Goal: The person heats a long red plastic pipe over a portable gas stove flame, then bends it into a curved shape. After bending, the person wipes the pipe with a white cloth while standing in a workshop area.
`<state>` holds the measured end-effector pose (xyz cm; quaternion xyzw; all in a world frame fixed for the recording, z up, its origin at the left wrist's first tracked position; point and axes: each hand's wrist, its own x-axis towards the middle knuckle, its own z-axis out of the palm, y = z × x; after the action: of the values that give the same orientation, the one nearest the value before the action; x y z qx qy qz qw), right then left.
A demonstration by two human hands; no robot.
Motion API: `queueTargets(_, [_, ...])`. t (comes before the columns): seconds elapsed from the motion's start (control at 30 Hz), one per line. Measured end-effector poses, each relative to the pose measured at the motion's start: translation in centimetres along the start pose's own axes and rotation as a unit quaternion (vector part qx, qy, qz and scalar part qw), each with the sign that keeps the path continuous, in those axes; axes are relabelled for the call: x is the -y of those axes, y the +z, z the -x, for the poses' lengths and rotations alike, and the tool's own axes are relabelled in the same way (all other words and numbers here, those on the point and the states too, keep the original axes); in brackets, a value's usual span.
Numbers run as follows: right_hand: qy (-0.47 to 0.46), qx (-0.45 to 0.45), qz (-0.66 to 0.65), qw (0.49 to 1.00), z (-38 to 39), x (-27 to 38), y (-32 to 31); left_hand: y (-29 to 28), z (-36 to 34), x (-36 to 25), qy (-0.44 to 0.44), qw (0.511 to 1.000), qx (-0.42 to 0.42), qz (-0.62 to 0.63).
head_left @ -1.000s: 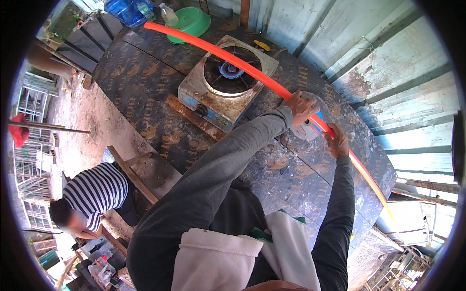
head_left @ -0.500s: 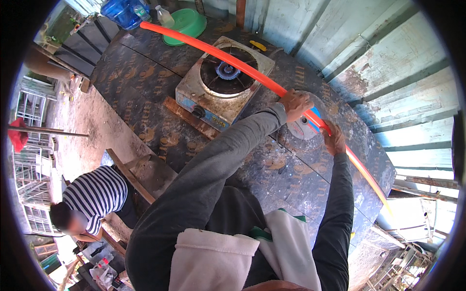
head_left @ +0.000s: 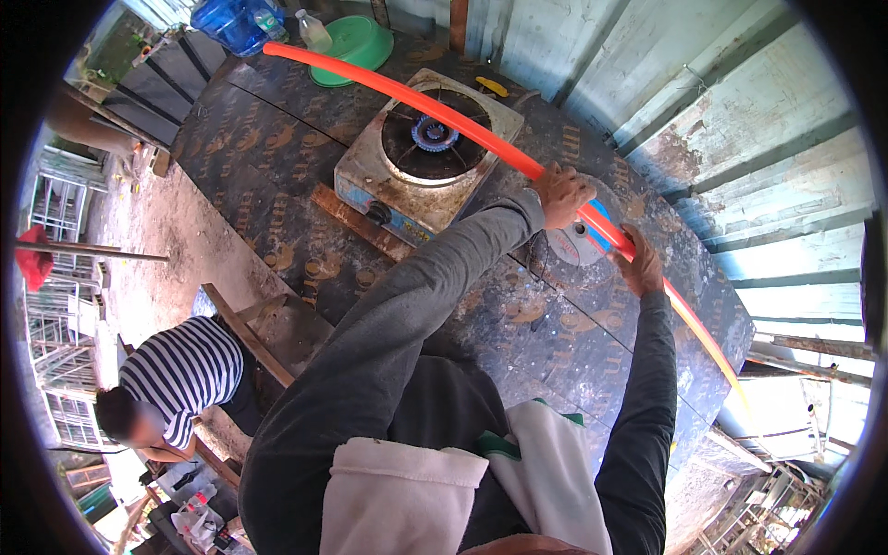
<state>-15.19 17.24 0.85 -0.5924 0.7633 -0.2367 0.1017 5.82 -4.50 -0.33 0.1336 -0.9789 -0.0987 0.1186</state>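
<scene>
We are handling a long orange tube (head_left: 507, 152) that is crossing above the far right part of the gas stove (head_left: 393, 185), with one end lying out beyond the stove's left side, by the green basin (head_left: 363, 57), and the other reaching away to its right toward the counter (head_left: 555, 342) edge. We are judging it to be light for its length, probably hollow plastic: it is spanning the gap over the stove without much sag, yet it is curving gently, so we are reckoning it springy rather than rigid. Its smooth, shiny skin is suggesting some slipperiness, and we are not expecting it to be fragile, though heat could be softening plastic this near a burner (head_left: 434, 134). The stretch to the right of the stove is looking like the best place for taking hold, since both long ends are balancing there. Our left hand (head_left: 562, 196) is wrapping its grip over the tube just right of the stove, fingers curled down; our right hand (head_left: 638, 265) is closing around it farther right of the stove. Both grips are opening no wider than the tube, and between them a grey disc (head_left: 575, 246) is showing beneath it.
</scene>
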Motion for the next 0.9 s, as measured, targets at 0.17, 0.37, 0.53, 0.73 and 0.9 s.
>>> queueTargets(0.17, [0.041,0.041,0.002,0.998,0.7,-0.9,-0.4,-1.0,0.3,-0.5,0.012,0.999,0.033,0.027])
queueTargets(0.37, [-0.037,-0.020,-0.038,0.998,1.0,-1.2,0.7,1.5,0.7,0.6,-0.001,1.000,-0.024,0.012])
queueTargets(0.53, [0.037,0.012,0.002,0.999,1.1,0.2,0.2,-1.5,0.9,-0.3,-0.013,0.994,0.106,0.033])
queueTargets(0.73, [-0.014,0.012,-0.004,1.000,1.2,-1.0,0.3,0.8,0.8,0.0,0.005,0.999,-0.017,-0.028])
queueTargets(0.9, [0.017,0.011,-0.004,1.000,1.2,-0.3,0.4,0.4,0.9,0.0,-0.004,1.000,0.011,-0.012])
